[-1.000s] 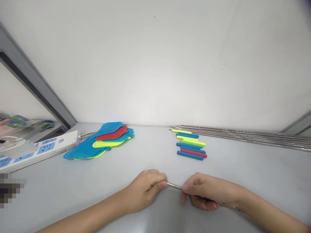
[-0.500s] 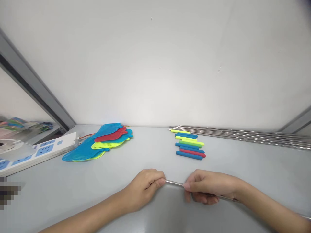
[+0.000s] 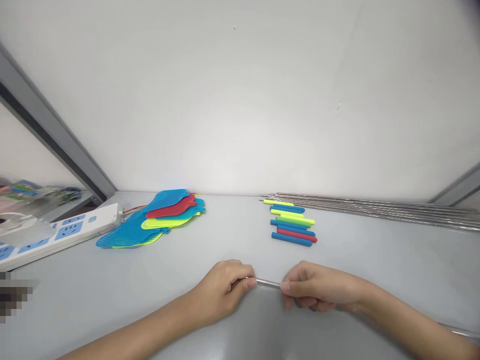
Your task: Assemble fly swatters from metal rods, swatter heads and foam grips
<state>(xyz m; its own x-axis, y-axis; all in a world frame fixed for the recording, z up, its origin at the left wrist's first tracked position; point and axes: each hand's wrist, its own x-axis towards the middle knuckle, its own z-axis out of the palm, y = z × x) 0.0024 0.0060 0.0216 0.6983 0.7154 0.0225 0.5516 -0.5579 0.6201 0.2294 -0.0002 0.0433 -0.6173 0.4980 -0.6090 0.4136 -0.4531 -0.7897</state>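
Observation:
A thin silver metal rod [image 3: 268, 283] bridges the gap between my two hands, low over the grey table. My left hand [image 3: 228, 290] is closed around its left part, with the thumb along the front. Thumb and fingertips of my right hand [image 3: 311, 287] pinch the rod a short way to the right; the other fingers curl loosely below. Past the right fingers the rod is hidden by the hand. A metal length [image 3: 459, 331] shows behind my right forearm; whether it belongs to the same rod I cannot tell.
Several coloured plastic tubes [image 3: 292, 239] lie stacked beyond my hands. Long metal rods [image 3: 375, 206] run along the wall at the back right. Mesh fly swatter heads [image 3: 170, 212] in blue, red and yellow overlap at the left, beside a white power strip [image 3: 93, 219].
My right hand has shifted very slightly left and up on the rod. Less rod shows beneath the right wrist, and more metal shows behind the forearm. The left hand has barely moved.

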